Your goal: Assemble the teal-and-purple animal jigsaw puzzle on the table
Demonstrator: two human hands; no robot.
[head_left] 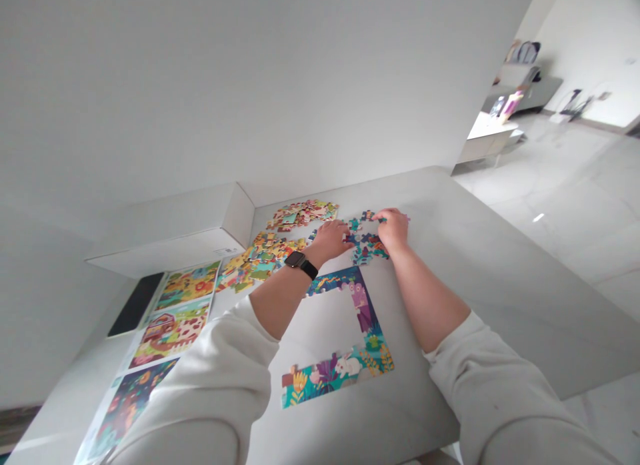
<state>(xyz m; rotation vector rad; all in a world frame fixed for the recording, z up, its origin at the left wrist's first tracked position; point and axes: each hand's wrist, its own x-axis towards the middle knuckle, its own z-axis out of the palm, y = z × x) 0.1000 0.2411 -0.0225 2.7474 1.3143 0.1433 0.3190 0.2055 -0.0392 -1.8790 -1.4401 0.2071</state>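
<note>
My left hand (331,240), with a dark watch (301,263) on the wrist, rests at the left side of a small pile of dark teal and purple puzzle pieces (364,246). Its thumb and fingers are apart. At the pile's far right, my right hand (394,227) has its fingers curled together at a puzzle piece (368,215); the fingertips are partly hidden. Closer to me lies a partly joined puzzle frame (368,318) with a white rabbit and purple animals. My left forearm covers part of its left side.
Left of my hands lie yellow puzzle pieces (263,255), with another heap of pieces (303,214) behind. Printed picture sheets (173,328) and a black flat object (136,305) lie at the left, before a white box (200,225). A wall (300,91) borders the table (480,278).
</note>
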